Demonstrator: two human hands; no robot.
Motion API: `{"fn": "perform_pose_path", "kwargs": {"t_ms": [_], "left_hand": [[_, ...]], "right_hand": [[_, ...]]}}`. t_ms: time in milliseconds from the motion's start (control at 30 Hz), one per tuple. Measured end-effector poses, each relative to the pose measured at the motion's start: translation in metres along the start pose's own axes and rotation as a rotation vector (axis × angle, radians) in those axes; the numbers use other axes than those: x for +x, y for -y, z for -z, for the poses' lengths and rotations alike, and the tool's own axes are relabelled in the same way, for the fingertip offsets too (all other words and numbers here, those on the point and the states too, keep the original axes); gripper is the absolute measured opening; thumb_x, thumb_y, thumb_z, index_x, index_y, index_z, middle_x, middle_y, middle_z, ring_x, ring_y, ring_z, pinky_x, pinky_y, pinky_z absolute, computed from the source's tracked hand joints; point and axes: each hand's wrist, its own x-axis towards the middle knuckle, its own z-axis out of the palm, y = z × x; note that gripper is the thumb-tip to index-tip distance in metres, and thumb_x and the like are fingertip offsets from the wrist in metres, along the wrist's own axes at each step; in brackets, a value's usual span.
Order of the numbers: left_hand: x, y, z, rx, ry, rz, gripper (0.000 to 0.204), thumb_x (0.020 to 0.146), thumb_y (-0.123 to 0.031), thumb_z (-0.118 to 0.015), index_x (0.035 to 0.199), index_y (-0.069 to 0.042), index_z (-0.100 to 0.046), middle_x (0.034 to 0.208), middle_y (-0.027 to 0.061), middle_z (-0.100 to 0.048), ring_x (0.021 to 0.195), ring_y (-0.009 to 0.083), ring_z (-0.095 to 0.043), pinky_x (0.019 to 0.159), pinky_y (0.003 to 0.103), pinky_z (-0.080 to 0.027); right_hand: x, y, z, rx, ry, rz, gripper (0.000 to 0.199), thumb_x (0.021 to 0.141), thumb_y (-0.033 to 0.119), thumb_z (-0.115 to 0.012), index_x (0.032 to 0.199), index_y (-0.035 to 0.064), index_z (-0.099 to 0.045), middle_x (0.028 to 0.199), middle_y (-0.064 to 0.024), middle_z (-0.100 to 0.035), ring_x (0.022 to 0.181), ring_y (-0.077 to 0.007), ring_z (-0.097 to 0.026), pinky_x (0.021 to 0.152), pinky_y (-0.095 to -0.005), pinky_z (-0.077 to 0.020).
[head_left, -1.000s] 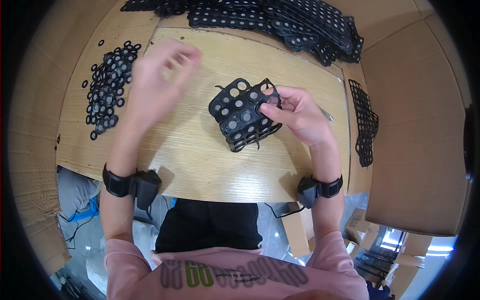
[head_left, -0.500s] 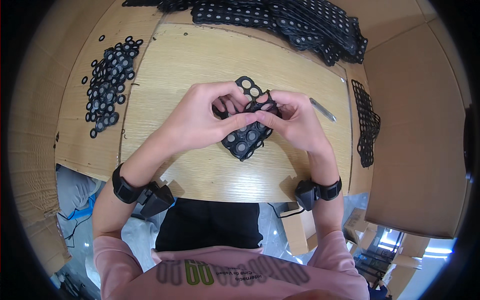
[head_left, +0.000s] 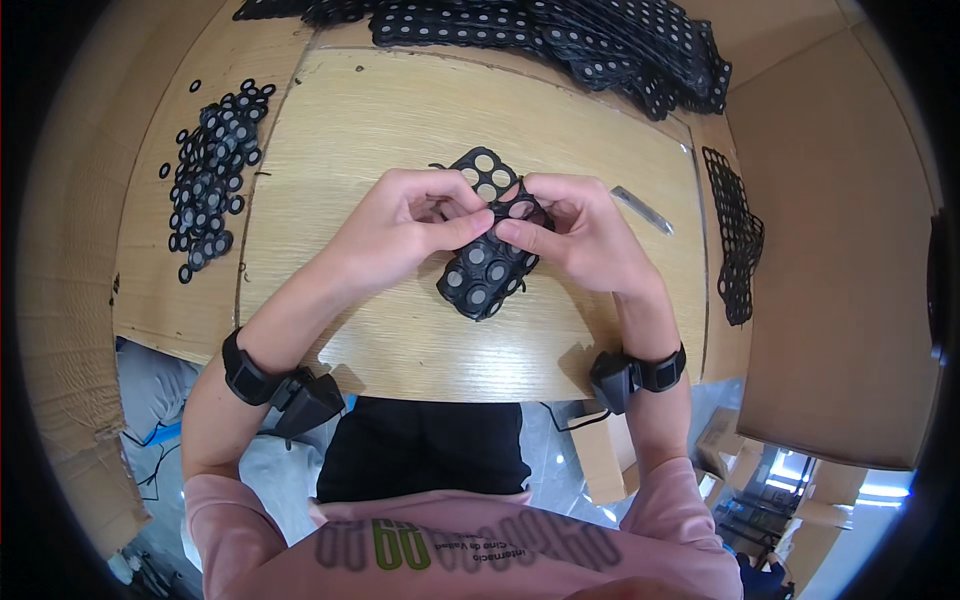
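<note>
A black rubber sheet of round discs [head_left: 480, 275] is held over the middle of the wooden table. Its far part has open round holes with the tabletop showing through; its near part still carries grey-centred discs. My left hand [head_left: 415, 215] is closed, thumb and forefinger pinching the sheet's left side. Opposite it, my right hand [head_left: 570, 225] is closed on the right edge, thumb on top and fingers curled behind. The two thumbs sit close together, apart by a small gap. Fingertips under the sheet are partly hidden.
Loose black rings with grey centres [head_left: 210, 180] lie heaped at the left. Stacked disc sheets [head_left: 560, 40] fill the far edge. At right are a slim metallic tool [head_left: 642, 211] and an emptied black lattice [head_left: 735, 235]. Cardboard walls [head_left: 820, 240] flank the table [head_left: 400, 120].
Both thumbs have drawn slightly apart on the sheet. More of its holed far part shows between my hands. The whole view has shifted a little.
</note>
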Motion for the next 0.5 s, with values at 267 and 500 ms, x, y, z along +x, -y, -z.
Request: {"fn": "perform_pose_path", "kwargs": {"t_ms": [267,500], "left_hand": [[0.0007,-0.0009,-0.0005,0.028,-0.011,0.007,0.008,0.088,-0.009,-0.066,0.086,-0.002,-0.066,0.081,0.0013,-0.064,0.076,0.0078,-0.058,0.071,0.023,-0.044],[-0.0006,-0.0023,-0.0035,0.03,-0.022,0.021,0.008,0.089,-0.009,-0.065,0.085,-0.002,-0.066,0.081,-0.0006,-0.063,0.076,0.0063,-0.055,0.071,0.022,-0.043]], "right_hand": [[0.0007,0.0006,0.0026,0.043,0.027,-0.018,0.01,0.085,0.003,-0.07,0.09,-0.0013,-0.063,0.077,0.0039,-0.059,0.069,-0.0007,-0.049,0.058,-0.0183,-0.0406],[0.0001,0.0001,0.004,0.042,0.035,0.01,0.012,0.085,0.003,-0.07,0.093,-0.002,-0.062,0.077,0.0041,-0.059,0.071,-0.0009,-0.05,0.059,-0.0179,-0.0418]]}}
